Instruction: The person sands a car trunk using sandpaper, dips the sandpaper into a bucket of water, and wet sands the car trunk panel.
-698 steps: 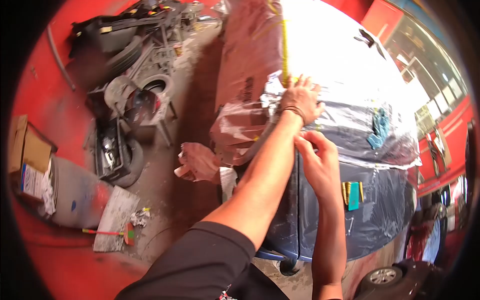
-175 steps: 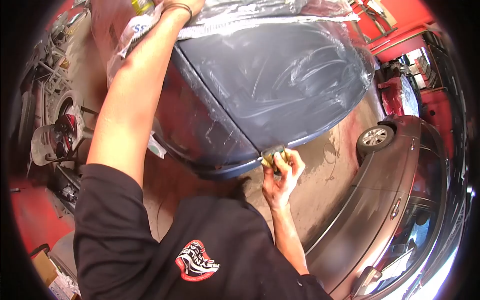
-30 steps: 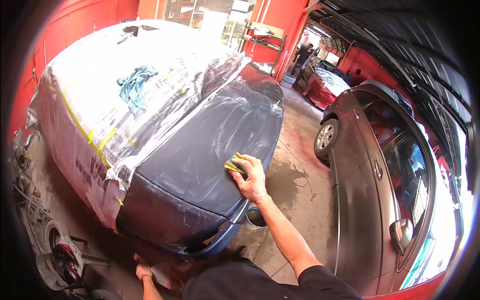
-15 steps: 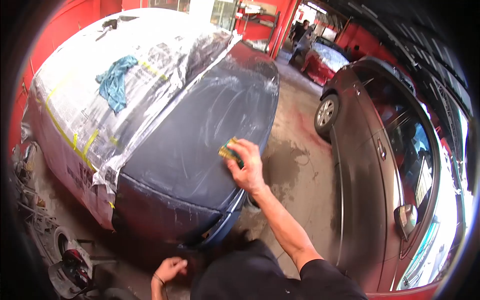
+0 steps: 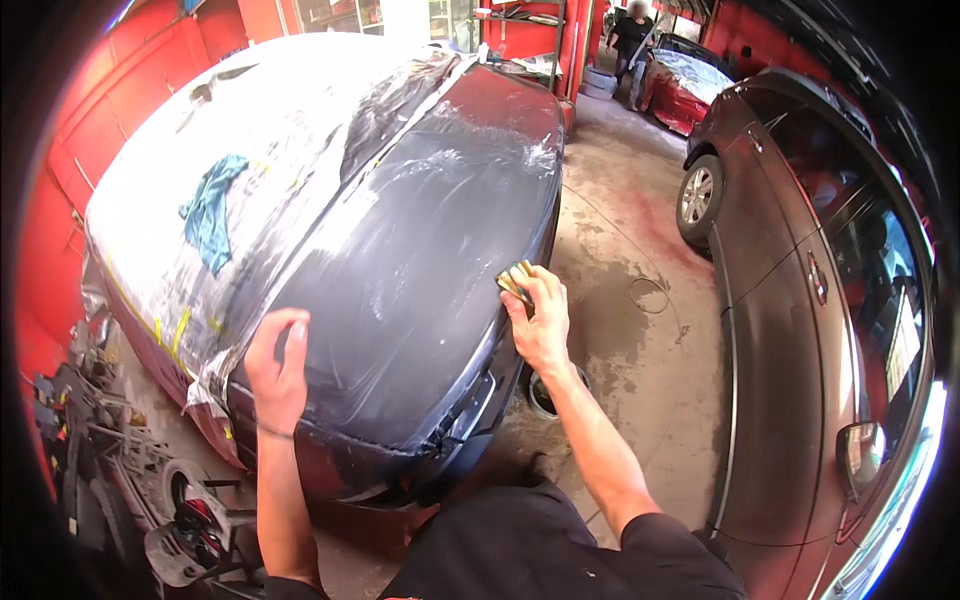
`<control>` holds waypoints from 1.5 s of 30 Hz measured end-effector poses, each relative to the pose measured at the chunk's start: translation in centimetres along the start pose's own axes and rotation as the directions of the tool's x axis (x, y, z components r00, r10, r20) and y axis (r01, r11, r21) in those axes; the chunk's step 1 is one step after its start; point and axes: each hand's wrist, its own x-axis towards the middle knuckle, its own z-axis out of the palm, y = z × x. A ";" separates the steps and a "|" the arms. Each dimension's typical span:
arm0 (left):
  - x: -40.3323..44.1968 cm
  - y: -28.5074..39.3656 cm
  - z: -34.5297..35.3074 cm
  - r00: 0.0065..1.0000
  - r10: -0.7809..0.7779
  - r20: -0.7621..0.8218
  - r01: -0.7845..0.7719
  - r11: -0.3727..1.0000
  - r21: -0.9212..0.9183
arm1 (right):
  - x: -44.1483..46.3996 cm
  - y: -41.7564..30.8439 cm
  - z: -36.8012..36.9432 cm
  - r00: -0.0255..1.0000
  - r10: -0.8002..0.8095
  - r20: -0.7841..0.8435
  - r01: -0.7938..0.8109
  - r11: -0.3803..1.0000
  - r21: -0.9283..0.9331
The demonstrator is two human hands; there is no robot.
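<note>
My right hand (image 5: 543, 318) grips a small yellow-and-dark-green sanding pad (image 5: 515, 282) between thumb and fingers, at the right edge of a dark car panel (image 5: 400, 270). Whether the pad touches the panel is hard to tell. Pale streaks and whitish smears mark the panel's dull surface. Raised near the panel's lower left side is my left hand (image 5: 277, 365), with nothing visible in it, its fingers loosely bent and the thumb apart. Masking sheets (image 5: 290, 140) cover the neighbouring part of the car, and a blue cloth (image 5: 212, 215) lies on them.
A dark brown car (image 5: 770, 330) stands to the right, its side mirror (image 5: 860, 455) jutting out. On the floor by the panel is a bucket (image 5: 544, 395), partly hidden by my forearm. Metal parts (image 5: 190, 520) lie at lower left. A person (image 5: 631, 45) stands at the back near a red car (image 5: 680, 95).
My right hand has moved with the pad from over the panel to its right edge. My left hand has risen from low beside my body to the panel's left side. The view has shifted.
</note>
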 end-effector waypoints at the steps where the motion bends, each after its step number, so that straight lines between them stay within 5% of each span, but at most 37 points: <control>1: 2.0 -0.1 1.6 0.998 0.069 0.008 -0.070 0.994 0.088 | 0.9 -0.2 -0.6 1.000 -0.002 0.007 0.002 1.000 0.006; 4: 7.5 -4.8 5.2 0.982 0.187 -0.006 -0.165 0.876 0.453 | -0.8 -0.4 -1.4 0.996 -0.063 0.061 0.061 0.997 0.038; 7: 11.9 -10.1 5.7 0.986 0.162 -0.038 -0.078 0.650 0.756 | -3.9 -2.3 -3.0 0.984 -0.037 0.176 0.002 0.981 0.192; 11: 13.7 -16.5 5.5 0.990 0.076 -0.121 0.072 0.463 0.884 | 0.5 2.0 -2.4 0.984 -0.061 0.168 0.034 0.987 0.158; 16: 13.3 -16.5 6.0 0.990 0.015 -0.142 0.124 0.399 0.909 | 12.9 13.5 2.1 0.999 0.043 -0.013 -0.041 0.995 0.090; 20: 13.3 -16.7 6.1 0.988 0.010 -0.154 0.138 0.383 0.913 | 12.3 12.8 2.4 0.994 0.080 -0.071 -0.071 0.991 0.114; 25: 13.4 -16.6 6.0 0.991 0.001 -0.137 0.125 0.406 0.905 | 6.1 8.1 -1.2 0.991 0.023 0.130 -0.048 0.979 0.196; 27: 13.5 -16.7 5.8 0.992 -0.007 -0.128 0.120 0.401 0.908 | 8.5 10.6 -0.9 0.989 -0.069 0.131 0.051 0.990 0.132; 33: 13.4 -16.8 5.5 0.988 -0.030 -0.152 0.151 0.398 0.905 | 21.8 21.0 4.4 0.996 0.087 -0.009 -0.086 0.995 0.051; 39: 13.3 -17.2 5.3 0.991 -0.008 -0.134 0.125 0.417 0.900 | 12.8 14.6 2.7 0.992 0.080 -0.095 -0.064 0.984 0.164; 41: 13.6 -16.5 5.5 0.993 0.004 -0.120 0.107 0.419 0.902 | 9.3 12.2 1.3 0.997 0.081 -0.011 -0.077 0.971 0.227; 45: 13.7 -16.4 5.5 0.993 0.005 -0.120 0.107 0.429 0.897 | 14.0 17.0 2.5 1.000 0.018 -0.026 -0.015 0.995 0.102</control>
